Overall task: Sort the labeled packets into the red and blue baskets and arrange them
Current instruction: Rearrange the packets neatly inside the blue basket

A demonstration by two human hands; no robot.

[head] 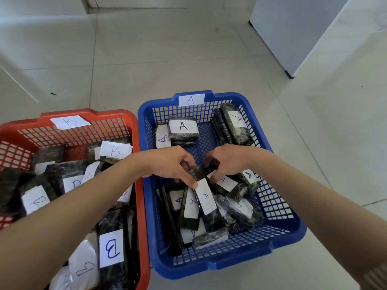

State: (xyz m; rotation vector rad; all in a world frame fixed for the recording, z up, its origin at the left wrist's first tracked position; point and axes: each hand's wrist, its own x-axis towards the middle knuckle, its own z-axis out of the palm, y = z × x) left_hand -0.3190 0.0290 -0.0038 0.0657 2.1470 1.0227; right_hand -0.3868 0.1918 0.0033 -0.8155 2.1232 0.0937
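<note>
From the head camera, two plastic baskets sat side by side on a pale tiled floor (pixel 188 59), their long sides touching. The red basket (pixel 134 122) was on the left, with a paper tag marked B (pixel 70 122) on its far rim. The blue basket (pixel 291 225) was on the right, with a tag marked A (pixel 191 99) on its far rim.

Dark wrapped packets with white B labels lay in a loose heap in the red basket; one of them (pixel 111 248) stood near the front beside the wall shared with the blue basket. In the blue basket the packets carried A labels. A small stack (pixel 183 128) lay flat near the far left corner, and two more (pixel 232 126) leaned against the far right wall. The rest were piled unevenly in the near half.

Both arms reached over the blue basket, the left forearm crossing above the red one. The left hand (pixel 171 164) was curled, its fingers closed on the top end of a packet (pixel 206 197) whose A label faced up. The right hand (pixel 228 160) was also curled, its fingertips pinching the upper edge of the neighbouring packet (pixel 225 182). The two hands nearly met over the middle of the pile.

A white cabinet (pixel 293 34) stood on the floor at the far right.
</note>
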